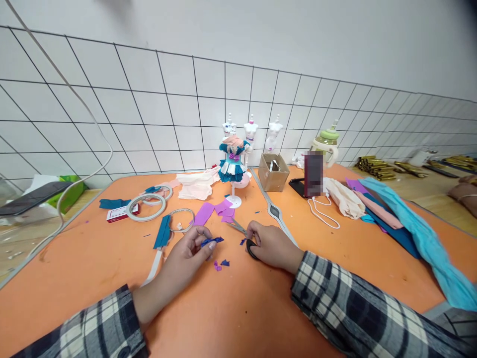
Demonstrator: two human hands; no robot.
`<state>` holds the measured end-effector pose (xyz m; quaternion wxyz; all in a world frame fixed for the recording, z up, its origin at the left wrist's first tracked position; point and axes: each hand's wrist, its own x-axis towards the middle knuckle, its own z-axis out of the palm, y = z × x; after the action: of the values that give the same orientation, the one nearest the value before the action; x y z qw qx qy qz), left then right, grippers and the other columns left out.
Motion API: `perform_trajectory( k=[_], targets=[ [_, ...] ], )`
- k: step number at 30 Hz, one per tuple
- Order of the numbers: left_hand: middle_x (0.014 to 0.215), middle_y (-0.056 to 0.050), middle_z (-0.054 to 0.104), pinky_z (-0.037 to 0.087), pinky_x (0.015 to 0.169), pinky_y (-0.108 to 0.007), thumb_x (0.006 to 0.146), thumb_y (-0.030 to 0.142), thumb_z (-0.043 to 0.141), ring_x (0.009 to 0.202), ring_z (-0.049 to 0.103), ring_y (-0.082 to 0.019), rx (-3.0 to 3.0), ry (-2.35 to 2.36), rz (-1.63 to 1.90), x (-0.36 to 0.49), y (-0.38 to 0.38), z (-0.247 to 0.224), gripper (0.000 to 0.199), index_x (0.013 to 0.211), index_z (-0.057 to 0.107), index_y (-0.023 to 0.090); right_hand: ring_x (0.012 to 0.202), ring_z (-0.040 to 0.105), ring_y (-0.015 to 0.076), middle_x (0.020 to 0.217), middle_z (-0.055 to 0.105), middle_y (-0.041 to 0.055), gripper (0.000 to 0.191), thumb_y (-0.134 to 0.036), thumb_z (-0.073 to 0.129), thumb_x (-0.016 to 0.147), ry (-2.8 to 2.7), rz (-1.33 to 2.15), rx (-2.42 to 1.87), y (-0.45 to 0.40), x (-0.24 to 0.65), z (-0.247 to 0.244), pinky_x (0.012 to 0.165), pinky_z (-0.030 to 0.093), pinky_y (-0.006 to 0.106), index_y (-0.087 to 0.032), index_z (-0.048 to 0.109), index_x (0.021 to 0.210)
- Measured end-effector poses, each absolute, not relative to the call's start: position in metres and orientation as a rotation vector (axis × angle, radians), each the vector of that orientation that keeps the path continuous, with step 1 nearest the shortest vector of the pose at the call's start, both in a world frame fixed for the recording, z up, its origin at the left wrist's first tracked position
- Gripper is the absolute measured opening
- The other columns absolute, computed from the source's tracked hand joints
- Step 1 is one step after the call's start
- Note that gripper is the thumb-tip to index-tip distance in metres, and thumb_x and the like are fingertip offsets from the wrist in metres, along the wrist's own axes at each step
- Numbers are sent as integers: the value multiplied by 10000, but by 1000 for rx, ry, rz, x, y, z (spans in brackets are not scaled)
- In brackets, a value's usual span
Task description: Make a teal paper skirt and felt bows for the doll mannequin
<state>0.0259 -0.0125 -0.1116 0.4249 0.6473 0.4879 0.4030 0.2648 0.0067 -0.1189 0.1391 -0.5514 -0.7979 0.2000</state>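
Observation:
Between its thumb and fingers my left hand [192, 252] pinches a small dark blue crepe-paper piece [216, 241]. My right hand [269, 243] is closed round the black handles of a pair of scissors [238, 227], whose blades point up and left, apart from the blue piece. Purple and blue scraps [221, 264] lie on the orange mat below and between my hands. Just beyond them are purple paper pieces [204, 213]. A small dress form [233, 161] wearing a teal, white and peach dress with a purple bow stands on a white base behind.
Tape rings [146, 207], a red-and-white box [122, 213] and teal strips [162, 231] lie left. Bare white dress forms [275, 133] stand behind a cardboard box [274, 174]. A phone [313, 174] with a white cable, a green-lidded bottle [328, 141] and coloured crepe paper [406, 223] occupy the right.

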Motion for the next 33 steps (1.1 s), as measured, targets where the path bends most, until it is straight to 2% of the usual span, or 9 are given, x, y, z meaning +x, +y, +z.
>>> perform_trajectory(
  k=[2, 4, 6, 10, 15, 20, 26, 31, 33],
  targets=[
    [617, 62, 481, 399, 534, -214, 808, 383, 602, 543, 465, -104, 1673, 1222, 990, 27, -13, -111, 207, 755, 521, 199, 618, 505, 122, 702, 591, -26, 206, -160, 605, 768, -2347, 603, -1555, 5, 266, -117, 567, 232, 235, -207, 592, 967],
    [643, 46, 515, 413, 535, -218, 811, 390, 606, 555, 479, -107, 1720, 1223, 984, 28, -15, -112, 216, 749, 537, 196, 632, 522, 124, 722, 620, -29, 252, -168, 630, 747, -2378, 662, -1509, 3, 269, -114, 573, 251, 233, -217, 606, 992],
    [672, 31, 557, 452, 553, -231, 821, 388, 606, 570, 525, -116, 1731, 1187, 980, 29, -16, -113, 207, 770, 553, 195, 673, 557, 131, 761, 654, -32, 298, -205, 672, 734, -2414, 747, -1434, 1, 272, -110, 594, 289, 231, -228, 624, 1027],
    [718, -1, 623, 519, 629, -280, 860, 365, 573, 638, 645, -156, 1704, 1093, 916, 30, -20, -117, 197, 779, 549, 187, 699, 574, 133, 752, 654, -16, 192, -269, 639, 819, -2349, 737, -1313, -4, 268, -108, 633, 350, 239, -207, 676, 997],
    [773, -37, 699, 499, 686, -283, 868, 338, 562, 734, 634, -176, 1990, 1115, 765, 31, -24, -121, 185, 801, 636, 182, 700, 575, 128, 875, 674, 25, 319, -338, 668, 833, -2194, 625, -1037, -9, 256, -116, 679, 408, 247, -195, 686, 1118],
    [811, -32, 718, 481, 675, -272, 877, 319, 543, 729, 627, -171, 2064, 1108, 715, 32, -29, -121, 181, 854, 670, 192, 657, 588, 113, 735, 680, -2, 117, -192, 651, 826, -2229, 629, -1027, -11, 252, -125, 627, 392, 221, -209, 748, 889],
    [832, -26, 715, 476, 720, -280, 861, 276, 560, 766, 627, -175, 2105, 1086, 759, 31, -31, -118, 135, 869, 669, 198, 689, 601, 123, 729, 686, -2, 119, -177, 636, 832, -2289, 608, -998, -11, 250, -125, 639, 395, 226, -216, 747, 854],
    [839, -18, 685, 466, 706, -282, 877, 263, 555, 762, 607, -171, 2062, 1080, 822, 29, -29, -121, 97, 911, 624, 204, 742, 604, 153, 811, 697, 19, 180, -301, 677, 829, -2275, 484, -975, -17, 244, -125, 681, 401, 260, -210, 724, 977],
    [823, -11, 664, 468, 702, -288, 880, 264, 560, 751, 607, -172, 1997, 1057, 872, 28, -29, -124, 113, 977, 575, 208, 748, 603, 158, 802, 699, 18, 137, -282, 677, 828, -2252, 431, -991, -18, 239, -127, 694, 397, 268, -216, 728, 937]
  ],
)
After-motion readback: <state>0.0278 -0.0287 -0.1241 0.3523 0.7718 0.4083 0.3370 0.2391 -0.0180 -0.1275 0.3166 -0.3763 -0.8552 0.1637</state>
